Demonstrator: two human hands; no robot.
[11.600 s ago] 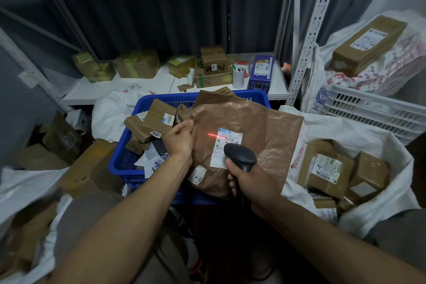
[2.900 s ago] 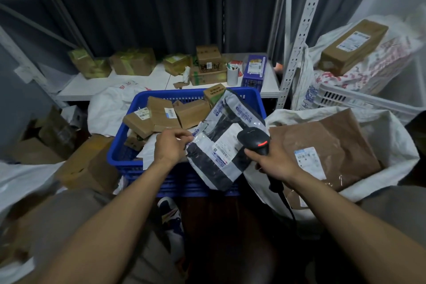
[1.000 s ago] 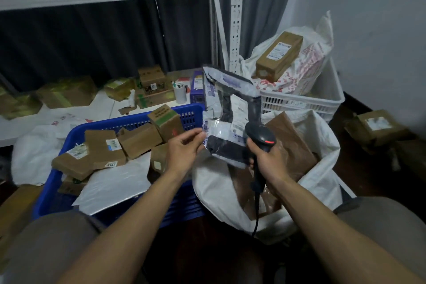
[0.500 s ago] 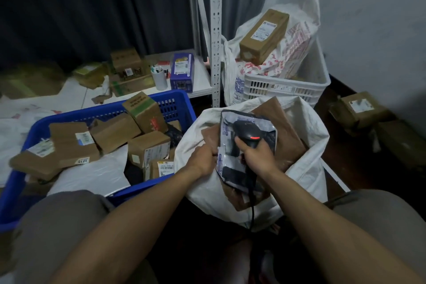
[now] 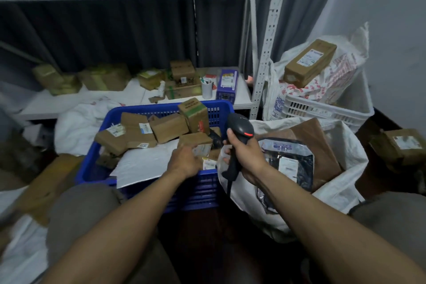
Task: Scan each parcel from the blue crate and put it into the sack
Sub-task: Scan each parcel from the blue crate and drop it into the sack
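From my seat I am watching the right hand (image 5: 244, 155) wrapping its fingers round the handle of the black handheld barcode scanner (image 5: 239, 125). It is holding the scanner upright, head and red strip above the fist, cable dangling below, right where the blue plastic crate (image 5: 198, 191) is meeting the white woven sack (image 5: 343, 145).

The left hand (image 5: 184, 161) is reaching into the near right corner of the crate and is lying against a small brown cardboard box (image 5: 196, 140) with a white label. Motion blur is smearing the fingers, so I cannot tell whether they are gripping the box or only touching it.

The black-and-silver plastic mailer (image 5: 295, 157) is lying label up inside the sack, on top of a large brown paper parcel (image 5: 319, 136), and neither hand is touching it.

In the crate I am also seeing a flat white mailer (image 5: 143, 163) lying along the near side, with several brown boxes piling up behind it.

Beyond the sack, a white slotted plastic basket (image 5: 322, 108) is carrying a printed bag with a long brown cardboard box (image 5: 309, 62) resting on top. A purple carton (image 5: 227, 83) is standing on the white metal shelf (image 5: 96, 101) behind the crate.
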